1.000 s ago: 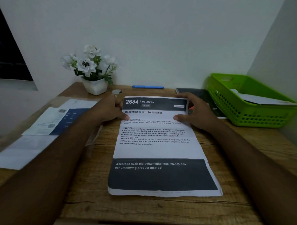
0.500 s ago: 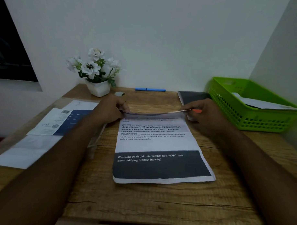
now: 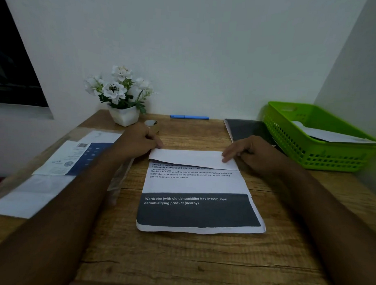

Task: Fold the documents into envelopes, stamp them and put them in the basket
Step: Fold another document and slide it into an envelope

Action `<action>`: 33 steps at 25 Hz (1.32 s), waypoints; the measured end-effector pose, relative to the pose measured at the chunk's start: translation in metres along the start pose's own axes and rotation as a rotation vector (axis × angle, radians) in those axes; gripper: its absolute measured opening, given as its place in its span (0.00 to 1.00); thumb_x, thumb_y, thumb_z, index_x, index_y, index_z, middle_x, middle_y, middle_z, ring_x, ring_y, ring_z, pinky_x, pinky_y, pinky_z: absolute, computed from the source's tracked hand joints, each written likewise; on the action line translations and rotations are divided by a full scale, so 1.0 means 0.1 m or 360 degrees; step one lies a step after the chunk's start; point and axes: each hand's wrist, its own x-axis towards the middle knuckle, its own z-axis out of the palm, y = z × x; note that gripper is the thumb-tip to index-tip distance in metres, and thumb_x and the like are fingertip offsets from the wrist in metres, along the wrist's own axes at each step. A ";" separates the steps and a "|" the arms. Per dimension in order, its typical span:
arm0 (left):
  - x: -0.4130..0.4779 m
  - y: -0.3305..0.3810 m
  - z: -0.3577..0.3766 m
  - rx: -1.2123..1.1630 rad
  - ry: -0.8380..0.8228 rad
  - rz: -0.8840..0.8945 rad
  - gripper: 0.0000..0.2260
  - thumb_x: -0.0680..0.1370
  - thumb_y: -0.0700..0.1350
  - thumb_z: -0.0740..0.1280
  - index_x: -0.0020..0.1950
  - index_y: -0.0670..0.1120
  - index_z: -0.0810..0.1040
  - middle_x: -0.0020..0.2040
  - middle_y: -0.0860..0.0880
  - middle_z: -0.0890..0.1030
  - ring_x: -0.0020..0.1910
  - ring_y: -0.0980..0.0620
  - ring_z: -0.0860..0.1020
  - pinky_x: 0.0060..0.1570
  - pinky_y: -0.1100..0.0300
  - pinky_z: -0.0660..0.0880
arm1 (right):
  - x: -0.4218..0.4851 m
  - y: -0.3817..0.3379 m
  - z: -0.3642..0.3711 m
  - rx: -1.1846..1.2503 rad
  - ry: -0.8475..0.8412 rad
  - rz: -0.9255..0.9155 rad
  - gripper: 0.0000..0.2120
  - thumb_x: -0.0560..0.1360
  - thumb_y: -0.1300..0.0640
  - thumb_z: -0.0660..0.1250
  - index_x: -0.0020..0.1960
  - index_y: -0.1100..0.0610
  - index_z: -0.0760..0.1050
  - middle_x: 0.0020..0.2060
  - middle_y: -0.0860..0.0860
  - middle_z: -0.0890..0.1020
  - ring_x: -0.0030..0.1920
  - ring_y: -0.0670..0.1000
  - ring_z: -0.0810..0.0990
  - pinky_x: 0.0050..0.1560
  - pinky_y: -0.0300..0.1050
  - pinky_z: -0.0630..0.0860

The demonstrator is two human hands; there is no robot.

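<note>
A printed document [image 3: 194, 185] lies flat on the wooden desk [image 3: 178, 259] in front of me. Its top part is folded over towards me, so a blank white flap [image 3: 190, 157] covers the heading. My left hand [image 3: 138, 140] sits at the flap's left corner, fingers curled and pinching the paper at the fold. My right hand [image 3: 248, 151] rests on the flap's right end with straight fingers pressing it down. The green basket [image 3: 310, 155] stands at the right with a white envelope [image 3: 332, 136] inside.
Envelopes and papers [image 3: 60, 159] lie under my left forearm at the desk's left edge. A white flower pot [image 3: 124, 116], a small round object [image 3: 151, 122], a blue pen [image 3: 189, 117] and a dark notebook [image 3: 245, 129] line the back by the wall.
Both hands lifted the document's top edge and brought it over towards me. The flap now lies down over the heading, and my right fingers have flattened onto it.
</note>
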 end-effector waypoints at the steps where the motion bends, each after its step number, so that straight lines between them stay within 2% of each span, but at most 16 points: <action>1: 0.00 0.00 0.00 0.0008 -0.0030 0.0029 0.06 0.72 0.40 0.71 0.40 0.50 0.84 0.44 0.52 0.84 0.41 0.61 0.77 0.38 0.68 0.71 | 0.00 0.00 0.00 0.0017 -0.0013 0.0010 0.23 0.71 0.75 0.58 0.46 0.54 0.86 0.50 0.50 0.85 0.55 0.48 0.81 0.64 0.48 0.74; 2: 0.00 0.00 0.01 0.0041 -0.0072 0.0060 0.02 0.70 0.45 0.74 0.39 0.52 0.83 0.43 0.54 0.84 0.39 0.63 0.77 0.35 0.70 0.69 | 0.00 0.00 0.01 0.0022 -0.0012 0.0023 0.22 0.71 0.74 0.59 0.46 0.54 0.86 0.51 0.50 0.85 0.55 0.48 0.81 0.63 0.50 0.74; 4: 0.00 -0.01 0.02 0.0181 -0.0161 0.0112 0.10 0.64 0.54 0.77 0.42 0.53 0.83 0.41 0.58 0.81 0.38 0.64 0.76 0.32 0.71 0.68 | 0.02 0.01 0.03 -0.0001 0.0006 0.0061 0.15 0.74 0.67 0.65 0.49 0.51 0.85 0.51 0.47 0.84 0.55 0.49 0.81 0.62 0.54 0.74; 6: 0.00 -0.01 0.04 0.0299 -0.0223 0.0126 0.20 0.60 0.58 0.78 0.48 0.52 0.83 0.43 0.60 0.79 0.40 0.63 0.75 0.34 0.68 0.68 | 0.03 0.03 0.04 -0.0124 -0.0015 0.0109 0.09 0.74 0.51 0.72 0.53 0.45 0.82 0.53 0.40 0.82 0.56 0.46 0.78 0.64 0.54 0.72; 7: 0.00 -0.01 0.05 0.0330 -0.0250 0.0124 0.24 0.58 0.60 0.78 0.50 0.52 0.82 0.45 0.60 0.78 0.42 0.63 0.74 0.36 0.66 0.68 | 0.03 0.03 0.05 -0.0233 -0.0051 0.0133 0.13 0.72 0.44 0.72 0.55 0.43 0.80 0.54 0.37 0.80 0.57 0.44 0.77 0.66 0.52 0.68; 9: -0.01 -0.01 0.05 0.0335 -0.0281 0.0122 0.31 0.54 0.65 0.75 0.52 0.52 0.81 0.47 0.60 0.78 0.44 0.62 0.74 0.37 0.64 0.68 | 0.04 0.03 0.06 -0.0318 -0.0121 0.0161 0.19 0.69 0.38 0.72 0.59 0.40 0.77 0.55 0.34 0.77 0.60 0.43 0.75 0.66 0.37 0.64; 10: -0.01 -0.01 0.05 0.0319 -0.0294 0.0132 0.34 0.52 0.67 0.73 0.53 0.52 0.81 0.47 0.60 0.78 0.46 0.61 0.74 0.38 0.64 0.68 | 0.03 0.02 0.07 -0.0285 -0.0135 0.0170 0.21 0.68 0.38 0.72 0.60 0.40 0.77 0.56 0.35 0.76 0.60 0.43 0.74 0.60 0.28 0.63; 11: -0.01 -0.01 0.05 0.0302 -0.0311 0.0133 0.35 0.50 0.68 0.72 0.53 0.52 0.81 0.48 0.58 0.78 0.47 0.60 0.74 0.39 0.63 0.69 | 0.03 0.01 0.07 -0.0262 -0.0142 0.0189 0.24 0.67 0.38 0.73 0.61 0.40 0.76 0.57 0.36 0.76 0.60 0.43 0.74 0.56 0.25 0.63; 12: -0.02 -0.01 0.04 0.0291 -0.0329 0.0134 0.36 0.50 0.68 0.72 0.53 0.53 0.81 0.49 0.57 0.78 0.48 0.59 0.74 0.41 0.61 0.71 | 0.03 0.01 0.06 -0.0254 -0.0148 0.0205 0.26 0.66 0.37 0.73 0.62 0.40 0.75 0.59 0.37 0.76 0.60 0.43 0.74 0.56 0.28 0.63; 14: -0.03 0.00 0.03 0.0284 -0.0372 0.0125 0.34 0.49 0.68 0.72 0.51 0.56 0.80 0.49 0.55 0.77 0.49 0.57 0.74 0.45 0.58 0.73 | 0.03 -0.01 0.06 -0.0316 -0.0153 0.0228 0.29 0.65 0.35 0.72 0.64 0.40 0.73 0.61 0.39 0.74 0.59 0.44 0.74 0.63 0.43 0.63; 16: -0.03 0.01 0.03 0.0274 -0.0407 0.0109 0.31 0.50 0.68 0.73 0.49 0.56 0.79 0.48 0.55 0.77 0.48 0.56 0.74 0.44 0.58 0.72 | 0.02 -0.04 0.06 -0.0379 -0.0145 0.0261 0.32 0.66 0.35 0.72 0.67 0.42 0.71 0.65 0.43 0.73 0.59 0.46 0.73 0.65 0.51 0.60; 21: -0.02 0.01 0.04 0.0244 -0.0408 0.0074 0.27 0.55 0.61 0.78 0.49 0.54 0.78 0.49 0.55 0.78 0.49 0.56 0.76 0.44 0.59 0.73 | 0.02 -0.10 0.05 -0.0514 -0.0176 0.0342 0.31 0.68 0.37 0.71 0.68 0.45 0.72 0.73 0.47 0.67 0.72 0.51 0.63 0.71 0.59 0.52; 24: -0.03 0.02 0.02 0.0252 -0.0471 0.0095 0.29 0.54 0.62 0.78 0.51 0.56 0.75 0.51 0.55 0.78 0.50 0.56 0.76 0.46 0.59 0.74 | 0.01 -0.11 0.05 -0.0475 -0.0158 0.0349 0.29 0.67 0.37 0.72 0.65 0.45 0.73 0.73 0.48 0.66 0.73 0.53 0.61 0.71 0.61 0.51; 28: -0.04 0.03 0.01 0.0254 -0.0481 0.0138 0.29 0.55 0.59 0.79 0.52 0.56 0.74 0.52 0.55 0.77 0.50 0.56 0.75 0.47 0.58 0.75 | 0.01 -0.08 0.06 -0.0510 -0.0167 0.0388 0.36 0.65 0.33 0.70 0.70 0.44 0.69 0.76 0.48 0.62 0.76 0.54 0.57 0.72 0.64 0.50; 30: -0.05 0.04 0.01 0.0234 -0.0463 0.0202 0.26 0.56 0.57 0.80 0.49 0.56 0.74 0.50 0.56 0.77 0.49 0.56 0.76 0.43 0.60 0.73 | 0.01 -0.06 0.07 -0.0521 -0.0146 0.0416 0.37 0.63 0.30 0.69 0.68 0.44 0.71 0.75 0.48 0.64 0.75 0.53 0.59 0.73 0.65 0.51; 33: -0.04 0.04 0.00 0.0280 -0.0413 0.0215 0.22 0.57 0.57 0.80 0.44 0.57 0.73 0.48 0.57 0.75 0.47 0.58 0.74 0.40 0.60 0.70 | 0.01 -0.04 0.07 -0.0397 -0.0055 0.0446 0.36 0.57 0.27 0.69 0.60 0.44 0.72 0.65 0.47 0.74 0.66 0.51 0.69 0.71 0.61 0.58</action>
